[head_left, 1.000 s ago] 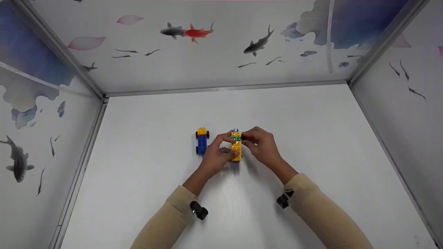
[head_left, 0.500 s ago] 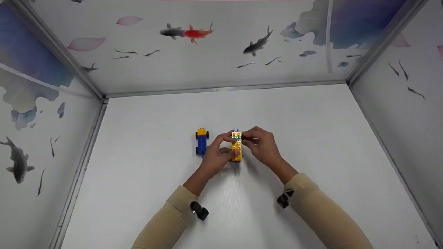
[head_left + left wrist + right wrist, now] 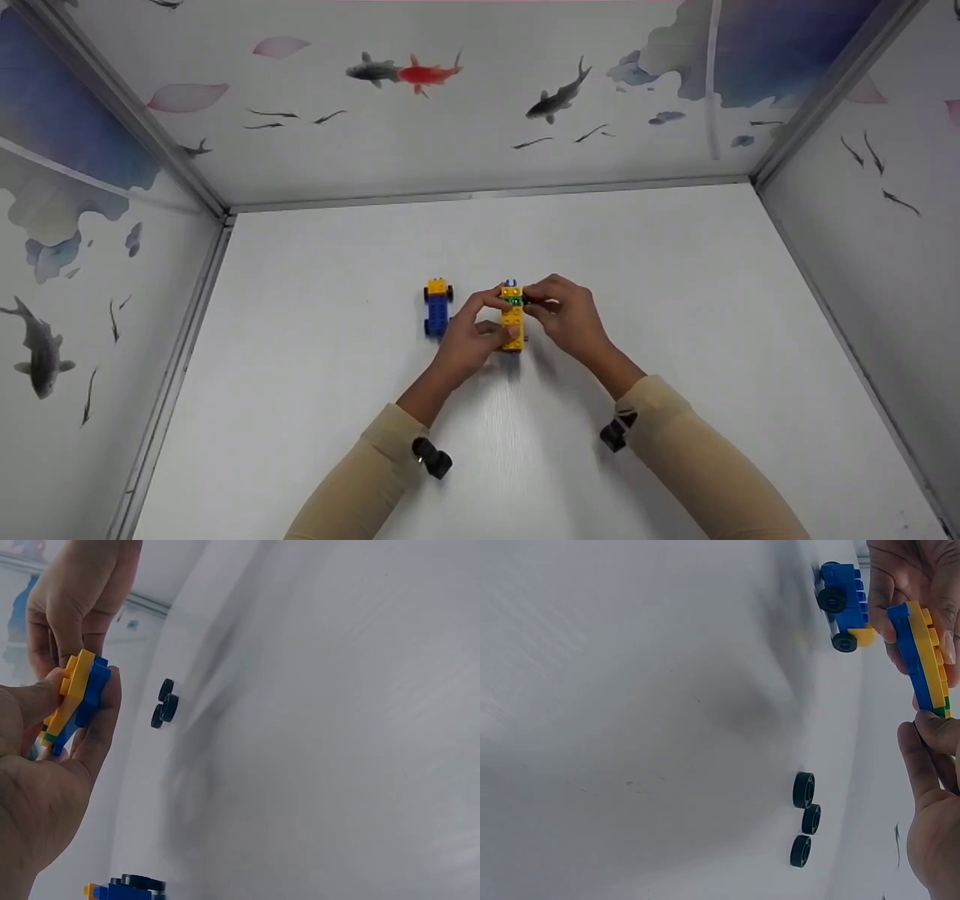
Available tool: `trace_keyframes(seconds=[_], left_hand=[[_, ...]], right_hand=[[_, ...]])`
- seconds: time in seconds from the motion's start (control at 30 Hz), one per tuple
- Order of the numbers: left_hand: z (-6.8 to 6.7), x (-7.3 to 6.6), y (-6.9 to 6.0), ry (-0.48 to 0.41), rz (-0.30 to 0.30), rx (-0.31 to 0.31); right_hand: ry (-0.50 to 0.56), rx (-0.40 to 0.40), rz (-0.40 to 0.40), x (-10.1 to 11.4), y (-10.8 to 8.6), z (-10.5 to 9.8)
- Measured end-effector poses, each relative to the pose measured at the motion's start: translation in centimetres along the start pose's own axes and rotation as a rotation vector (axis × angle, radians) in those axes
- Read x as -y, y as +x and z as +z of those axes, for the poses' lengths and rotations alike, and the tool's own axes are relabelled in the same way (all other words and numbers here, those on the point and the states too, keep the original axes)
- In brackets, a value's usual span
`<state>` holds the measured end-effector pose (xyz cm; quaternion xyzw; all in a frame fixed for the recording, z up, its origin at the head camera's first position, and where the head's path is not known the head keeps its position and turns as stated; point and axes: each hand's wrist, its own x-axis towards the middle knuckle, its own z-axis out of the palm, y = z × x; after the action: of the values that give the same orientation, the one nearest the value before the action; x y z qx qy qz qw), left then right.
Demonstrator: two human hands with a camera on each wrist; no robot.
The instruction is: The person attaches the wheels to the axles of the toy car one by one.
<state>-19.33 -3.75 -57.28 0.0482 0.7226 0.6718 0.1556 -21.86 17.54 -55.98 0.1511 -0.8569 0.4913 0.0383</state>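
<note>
My left hand (image 3: 476, 345) holds a toy car body of building bricks (image 3: 512, 319) between thumb and fingers, above the table. The body is yellow on top with a green band near its far end, and its base (image 3: 911, 652) is blue. At its right side, by the green band, my right hand (image 3: 570, 319) pinches a small black wheel (image 3: 526, 298), mostly hidden by the fingertips. In the right wrist view, the right thumb and fingertips meet at the body's green end.
Left of the held body stands a second blue and yellow brick car (image 3: 438, 309) with black wheels. Three loose black wheels (image 3: 803, 790) lie on the white table (image 3: 315, 420), seen only in the wrist views. Walls (image 3: 480, 157) border the table's back and sides.
</note>
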Motion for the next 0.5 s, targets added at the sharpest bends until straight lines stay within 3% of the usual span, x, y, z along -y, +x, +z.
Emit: trace_keyframes(seconds=[0.3,0.5], left_hand=[[0.21,-0.02,0.26,-0.001,0.014,0.0],[0.02,0.26,0.0,-0.011,0.053,0.014]], right_hand=[[0.005,0.003,-0.005,-0.23,0.11,-0.32],[0.008,0.038,-0.073,-0.57,0.0,-0.64]])
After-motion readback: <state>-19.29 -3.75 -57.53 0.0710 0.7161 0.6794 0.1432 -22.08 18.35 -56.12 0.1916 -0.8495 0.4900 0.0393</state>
